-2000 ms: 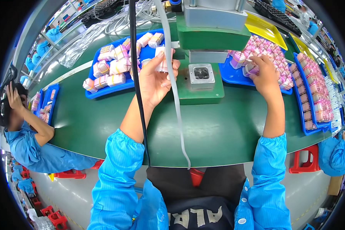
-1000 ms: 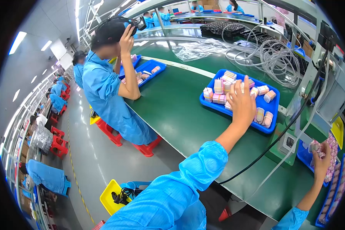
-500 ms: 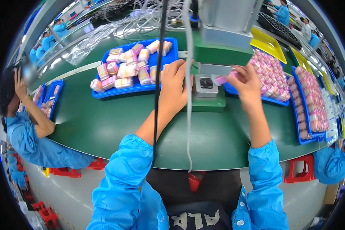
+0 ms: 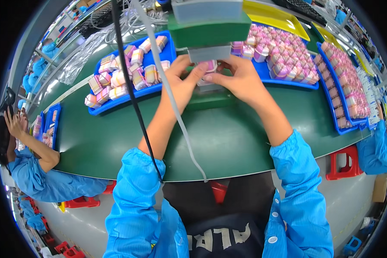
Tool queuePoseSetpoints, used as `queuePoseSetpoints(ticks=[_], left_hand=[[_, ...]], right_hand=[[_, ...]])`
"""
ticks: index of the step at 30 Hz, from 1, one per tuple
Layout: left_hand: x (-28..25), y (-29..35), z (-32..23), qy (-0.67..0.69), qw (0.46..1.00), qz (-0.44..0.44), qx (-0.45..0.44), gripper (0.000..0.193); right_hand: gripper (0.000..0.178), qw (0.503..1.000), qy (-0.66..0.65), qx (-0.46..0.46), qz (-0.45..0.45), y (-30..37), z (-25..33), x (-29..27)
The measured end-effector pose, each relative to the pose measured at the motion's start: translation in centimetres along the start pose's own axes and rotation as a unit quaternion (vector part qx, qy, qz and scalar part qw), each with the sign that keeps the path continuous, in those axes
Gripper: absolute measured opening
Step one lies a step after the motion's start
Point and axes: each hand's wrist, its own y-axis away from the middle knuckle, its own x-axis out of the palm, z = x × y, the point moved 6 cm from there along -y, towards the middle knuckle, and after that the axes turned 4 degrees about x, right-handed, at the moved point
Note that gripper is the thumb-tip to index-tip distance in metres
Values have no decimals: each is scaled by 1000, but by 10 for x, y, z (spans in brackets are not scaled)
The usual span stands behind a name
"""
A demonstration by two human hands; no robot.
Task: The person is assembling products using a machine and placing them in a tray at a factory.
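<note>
Beneath the green and grey press head (image 4: 209, 32), my left hand (image 4: 178, 84) and my right hand (image 4: 241, 79) meet over the small metal fixture (image 4: 209, 87). Between their thumbs and fingers they grip a small pink-and-white block (image 4: 211, 65), one hand on each side. Its lower part and most of the fixture's top are hidden by the thumbs, so I cannot tell whether it is seated. Left of my left hand lies a blue tray (image 4: 129, 95) with loosely scattered wrapped blocks (image 4: 118, 78). On the right, another blue tray (image 4: 266, 80) carries tightly packed pink-and-white blocks (image 4: 284, 56).
A black cable (image 4: 133, 96) and a grey cable (image 4: 176, 109) hang in front of my left forearm. More filled blue trays (image 4: 337, 107) stand at the far right, and a yellow tray (image 4: 284, 19) lies behind. A co-worker's arm (image 4: 38, 146) rests on the table's left end.
My right hand has brought the pink block leftward from beside the fixture to above it. My left hand has closed on the block's other side. The whole view has shifted.
</note>
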Motion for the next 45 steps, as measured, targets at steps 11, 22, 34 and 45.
queuePoseSetpoints(ticks=[11,22,34,45], left_hand=[[-1,4,15,-141,990,12,-5,45],[-2,5,15,-130,991,12,7,44],[-2,6,10,-139,990,18,24,42],[-10,10,21,-204,976,-6,80,40]], right_hand=[[42,992,122,30,11,6,0,-21],[37,990,137,19,10,11,1,-17],[34,990,138,1,24,12,0,-14],[33,972,229,27,50,8,0,-11]])
